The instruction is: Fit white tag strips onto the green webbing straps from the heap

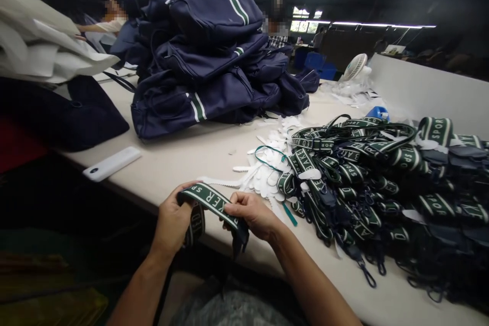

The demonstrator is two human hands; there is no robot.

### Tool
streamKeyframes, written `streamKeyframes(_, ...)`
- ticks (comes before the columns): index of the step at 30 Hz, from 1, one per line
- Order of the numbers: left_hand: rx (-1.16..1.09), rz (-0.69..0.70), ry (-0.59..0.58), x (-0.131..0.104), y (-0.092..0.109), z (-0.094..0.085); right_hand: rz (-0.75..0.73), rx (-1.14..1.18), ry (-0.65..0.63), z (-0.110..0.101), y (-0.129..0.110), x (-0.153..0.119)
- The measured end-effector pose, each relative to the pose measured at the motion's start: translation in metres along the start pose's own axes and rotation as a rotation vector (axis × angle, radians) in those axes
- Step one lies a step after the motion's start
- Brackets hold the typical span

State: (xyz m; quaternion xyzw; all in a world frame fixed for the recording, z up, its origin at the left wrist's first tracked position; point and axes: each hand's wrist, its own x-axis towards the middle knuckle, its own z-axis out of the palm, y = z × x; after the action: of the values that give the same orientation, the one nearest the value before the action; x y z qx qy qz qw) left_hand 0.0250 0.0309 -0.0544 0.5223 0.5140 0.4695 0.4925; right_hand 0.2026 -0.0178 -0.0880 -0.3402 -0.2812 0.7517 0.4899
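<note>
A green strap with white lettering (209, 198) is stretched between my two hands at the table's front edge. My left hand (173, 219) is closed around its left part, and a loop of the strap hangs beside the fingers. My right hand (254, 214) pinches the other end, thumb on top, with a dark piece hanging below it. Just beyond my right hand lie many small white pieces (269, 170) in a loose heap. To the right is a large pile of similar green straps (351, 173) with dark clips.
Navy bags (198, 71) with green and white stripes are stacked at the back of the table (164, 163). A white flat object (112, 164) lies near the left edge. A fan (355, 67) and blue dispenser (378, 113) stand at the back right. People are in the background.
</note>
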Motion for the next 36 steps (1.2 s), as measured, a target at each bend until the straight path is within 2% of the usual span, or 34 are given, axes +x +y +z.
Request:
streamKeyframes(3, -0.32, -0.144, 0.105, 0.007, -0.004, 0.008, -0.058, -0.048, 0.074, 0.007, 0.016, 0.007)
streamKeyframes(5, -0.391, -0.213, 0.154, 0.012, -0.007, 0.013, -0.089, -0.027, 0.108, 0.012, 0.029, 0.011)
streamKeyframes(7, -0.396, -0.198, 0.174, 0.015, -0.008, 0.016, -0.095, 0.053, 0.132, 0.014, 0.042, 0.014)
streamKeyframes(10, -0.282, -0.056, 0.156, 0.016, -0.01, 0.017, -0.056, 0.18, 0.127, 0.012, 0.053, 0.013)
streamKeyframes(15, 0.18, 0.358, 0.161, 0.015, -0.009, 0.012, -0.013, 0.181, 0.052, 0.001, 0.047, 0.004)
streamKeyframes(17, 0.276, 0.446, 0.191, 0.014, -0.009, 0.012, -0.005, 0.191, 0.035, 0.001, 0.043, 0.001)
streamKeyframes(18, 0.269, 0.446, 0.199, 0.014, -0.009, 0.013, -0.019, 0.205, 0.041, 0.003, 0.043, 0.001)
streamKeyframes(20, 0.123, 0.339, 0.187, 0.011, -0.01, 0.018, -0.078, 0.229, 0.08, 0.009, 0.046, 0.003)
streamKeyframes(24, -0.292, -0.014, 0.158, 0.004, -0.009, 0.032, -0.218, 0.102, 0.242, 0.023, 0.055, 0.01)
streamKeyframes(27, -0.42, -0.121, 0.168, 0.001, -0.004, 0.034, -0.225, -0.084, 0.325, 0.025, 0.053, 0.014)
streamKeyframes(28, -0.454, -0.148, 0.152, 0.001, -0.001, 0.033, -0.184, -0.117, 0.302, 0.024, 0.05, 0.014)
streamKeyframes(32, -0.566, -0.222, 0.078, 0.004, 0.01, 0.029, -0.035, -0.183, 0.077, 0.017, 0.036, 0.013)
streamKeyframes(34, -0.629, -0.25, 0.054, 0.006, 0.015, 0.028, -0.059, -0.198, 0.033, 0.017, 0.033, 0.009)
streamKeyframes(36, -0.653, -0.236, 0.035, 0.006, 0.018, 0.028, -0.113, -0.174, 0.053, 0.021, 0.033, 0.005)
